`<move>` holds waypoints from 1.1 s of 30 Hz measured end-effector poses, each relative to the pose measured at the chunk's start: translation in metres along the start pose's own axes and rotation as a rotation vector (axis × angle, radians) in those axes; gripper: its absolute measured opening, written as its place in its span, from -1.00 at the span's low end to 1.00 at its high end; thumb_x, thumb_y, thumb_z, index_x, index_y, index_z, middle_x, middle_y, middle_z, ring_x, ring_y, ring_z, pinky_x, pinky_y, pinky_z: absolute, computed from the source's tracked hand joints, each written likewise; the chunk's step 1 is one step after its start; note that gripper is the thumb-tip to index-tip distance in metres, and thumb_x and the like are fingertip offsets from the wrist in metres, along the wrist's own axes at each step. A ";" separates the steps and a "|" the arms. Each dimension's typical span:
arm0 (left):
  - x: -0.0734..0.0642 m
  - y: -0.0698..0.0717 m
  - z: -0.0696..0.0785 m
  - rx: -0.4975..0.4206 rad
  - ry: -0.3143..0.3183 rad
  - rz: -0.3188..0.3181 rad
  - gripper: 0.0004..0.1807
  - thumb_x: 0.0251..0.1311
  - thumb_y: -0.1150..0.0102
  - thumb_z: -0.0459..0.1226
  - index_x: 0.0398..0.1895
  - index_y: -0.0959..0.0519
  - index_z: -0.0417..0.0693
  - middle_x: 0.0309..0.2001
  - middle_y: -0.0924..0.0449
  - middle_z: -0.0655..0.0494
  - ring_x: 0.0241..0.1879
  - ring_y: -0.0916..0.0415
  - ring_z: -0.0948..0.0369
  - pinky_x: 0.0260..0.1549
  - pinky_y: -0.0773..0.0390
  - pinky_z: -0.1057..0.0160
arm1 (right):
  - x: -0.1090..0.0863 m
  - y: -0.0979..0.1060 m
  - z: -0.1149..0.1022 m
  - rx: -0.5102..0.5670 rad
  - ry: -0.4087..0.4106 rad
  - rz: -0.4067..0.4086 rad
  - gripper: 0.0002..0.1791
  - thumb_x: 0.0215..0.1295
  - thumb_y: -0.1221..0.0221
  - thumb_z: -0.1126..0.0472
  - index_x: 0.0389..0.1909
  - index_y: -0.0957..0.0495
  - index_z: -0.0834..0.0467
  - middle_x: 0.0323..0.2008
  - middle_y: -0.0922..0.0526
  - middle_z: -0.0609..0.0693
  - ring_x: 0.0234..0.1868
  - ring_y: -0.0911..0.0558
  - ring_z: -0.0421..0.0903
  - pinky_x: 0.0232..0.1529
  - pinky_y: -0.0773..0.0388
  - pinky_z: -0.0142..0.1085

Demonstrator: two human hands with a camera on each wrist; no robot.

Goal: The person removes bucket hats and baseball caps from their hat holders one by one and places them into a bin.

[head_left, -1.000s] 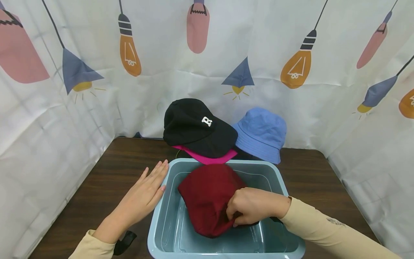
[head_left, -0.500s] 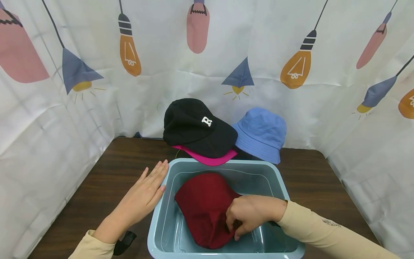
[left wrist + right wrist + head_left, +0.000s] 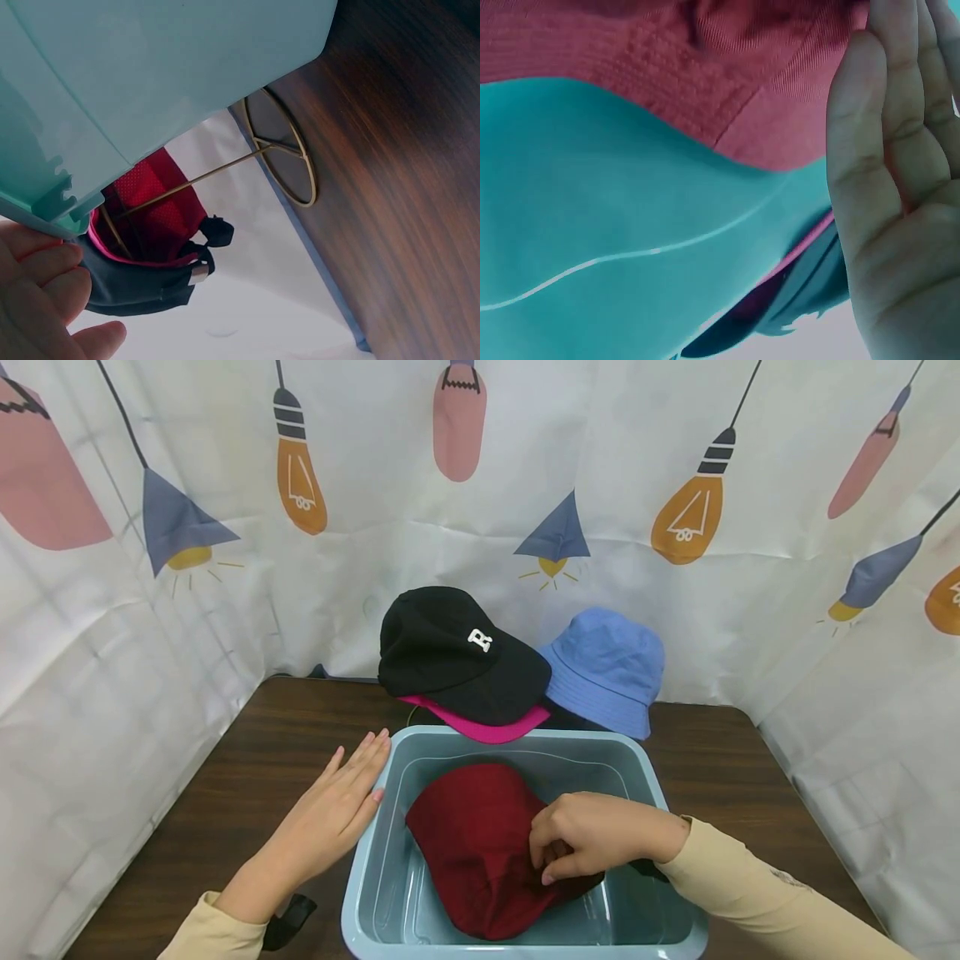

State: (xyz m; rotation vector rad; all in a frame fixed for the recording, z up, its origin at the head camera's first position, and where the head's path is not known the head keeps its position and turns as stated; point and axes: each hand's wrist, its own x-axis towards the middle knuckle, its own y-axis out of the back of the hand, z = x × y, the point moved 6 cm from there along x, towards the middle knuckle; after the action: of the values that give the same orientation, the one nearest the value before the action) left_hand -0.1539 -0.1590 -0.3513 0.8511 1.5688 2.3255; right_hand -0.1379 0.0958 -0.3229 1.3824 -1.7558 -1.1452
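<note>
A dark red bucket hat (image 3: 472, 852) lies inside the light blue plastic bin (image 3: 358, 868). My right hand (image 3: 600, 835) is over the hat's right side, fingers loosely bent. In the right wrist view, the thumb and fingers (image 3: 907, 112) look nearly straight beside the hat's stitched brim (image 3: 780, 135), with no cloth pinched between them. My left hand (image 3: 326, 818) lies along the bin's left rim with straight fingers. The left wrist view shows its fingertips (image 3: 64, 292) at that rim.
Behind the bin, a black cap (image 3: 450, 647) sits above a pink brim (image 3: 487, 729). A blue bucket hat (image 3: 607, 668) is to their right. A thin brass-coloured stand (image 3: 300, 169) rises from the dark wooden table (image 3: 405, 187). A patterned white curtain (image 3: 375, 560) surrounds the table.
The red hat has come down lower in the bin. My right hand has let go of its brim and shifted slightly up and right. My left hand has stayed put.
</note>
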 end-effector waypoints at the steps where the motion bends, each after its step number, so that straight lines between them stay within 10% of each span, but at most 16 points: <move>1: 0.000 0.000 0.000 0.000 0.001 -0.001 -0.38 0.39 0.05 -0.18 0.44 -0.13 -0.23 0.45 -0.05 -0.07 0.44 0.05 0.00 0.39 0.16 0.00 | -0.001 0.002 0.001 -0.001 -0.003 0.018 -0.95 0.20 -0.30 0.18 -0.39 -0.64 0.06 -0.44 -0.57 -0.28 -0.47 -0.41 -0.55 -0.37 -0.34 -0.72; 33: 0.004 0.002 0.004 0.031 -0.006 -0.038 -0.37 0.38 0.05 -0.20 0.44 -0.11 -0.25 0.44 -0.06 -0.12 0.43 0.02 -0.03 0.32 0.00 -0.17 | -0.028 0.041 0.012 -0.010 -0.039 0.252 -0.96 0.25 -0.25 0.23 -0.32 -0.64 0.11 -0.38 -0.60 -0.24 -0.35 -0.57 -0.43 -0.30 -0.54 -0.52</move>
State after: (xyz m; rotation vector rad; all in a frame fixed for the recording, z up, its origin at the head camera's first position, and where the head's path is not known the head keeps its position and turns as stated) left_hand -0.1545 -0.1554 -0.3470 0.8261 1.6083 2.2762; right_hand -0.1585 0.1287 -0.2905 1.1016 -1.8868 -1.0471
